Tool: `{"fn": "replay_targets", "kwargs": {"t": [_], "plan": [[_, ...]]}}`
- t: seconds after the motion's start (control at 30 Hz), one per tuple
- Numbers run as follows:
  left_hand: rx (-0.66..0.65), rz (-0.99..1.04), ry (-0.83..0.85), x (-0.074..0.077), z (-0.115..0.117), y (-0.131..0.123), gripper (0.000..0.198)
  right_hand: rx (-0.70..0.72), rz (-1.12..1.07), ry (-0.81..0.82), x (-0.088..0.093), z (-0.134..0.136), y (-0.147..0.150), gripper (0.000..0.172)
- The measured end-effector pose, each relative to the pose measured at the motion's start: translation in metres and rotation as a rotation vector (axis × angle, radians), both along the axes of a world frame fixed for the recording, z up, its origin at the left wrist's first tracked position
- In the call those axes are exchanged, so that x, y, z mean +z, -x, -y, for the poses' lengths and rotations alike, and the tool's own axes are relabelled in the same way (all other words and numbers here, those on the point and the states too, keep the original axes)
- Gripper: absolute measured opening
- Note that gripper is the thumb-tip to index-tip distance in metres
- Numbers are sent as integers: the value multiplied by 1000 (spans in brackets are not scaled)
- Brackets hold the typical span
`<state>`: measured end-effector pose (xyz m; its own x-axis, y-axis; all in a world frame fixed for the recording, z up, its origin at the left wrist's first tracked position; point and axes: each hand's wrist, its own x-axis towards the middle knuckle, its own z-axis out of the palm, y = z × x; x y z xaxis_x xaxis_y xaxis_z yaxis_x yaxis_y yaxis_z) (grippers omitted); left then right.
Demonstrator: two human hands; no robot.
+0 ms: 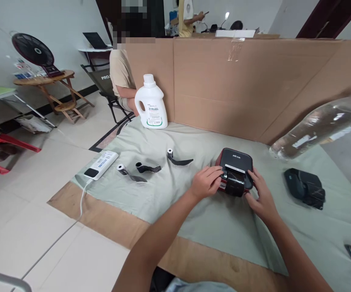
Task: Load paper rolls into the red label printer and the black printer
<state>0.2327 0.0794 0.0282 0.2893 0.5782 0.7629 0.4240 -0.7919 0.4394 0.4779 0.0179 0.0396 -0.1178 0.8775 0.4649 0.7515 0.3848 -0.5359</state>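
left hand [207, 181] and right hand [262, 196] gripping opposite sides of a black-and-red device [236, 157], device between the front and back edges of the surface [163, 198], three partly unrolled rolls [121, 168] toward the left edge, white bottle [151, 103] near the back-left corner

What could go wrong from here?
The glossy black strip on the compact printer could crease, with the left hand and right hand so close. The white power bank's cable runs over the table edge, so a snag might drag it. A sleeveless forearm could also brush the small rolls' loose tails.
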Motion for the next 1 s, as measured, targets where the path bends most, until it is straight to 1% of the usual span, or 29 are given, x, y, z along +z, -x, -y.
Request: {"fn": "replay_targets", "kwargs": {"t": [0.1,0.17,0.23,0.3,0.37,0.43,0.5,0.6,0.73,0.87,1.0], "plan": [[5,64,-52,-2,-2,-3,23,29,3,-41,-2,-2,6,75],[-29,93,-99,-3,-2,-4,18,54,-7,-54,-4,-3,10,78],[-75,105,-120,-3,-3,-3,18,62,-27,-77,-8,-4,12,80],[-109,108,-115,-4,-3,-2,19,58,-61,-111,-11,-7,13,79],[-131,83,-96,-5,-1,-3,19,57,-99,-137,-14,-10,15,73],[-144,29,-76,-6,2,-4,18,66,-135,-139,-16,-12,18,69],[-148,-8,-61,-6,7,-4,18,66,-165,-121,-16,-11,23,68],[-162,-21,-54,-2,13,1,18,38,-189,-117,-17,-6,32,68],[-208,-29,-30,5,15,15,17,-28,-185,-181,-20,6,47,65],[-248,43,16,5,18,24,24,-110,-129,-217,-23,15,57,69],[-229,117,192,-3,22,31,43,-127,-93,-221,-24,18,60,74]]}}
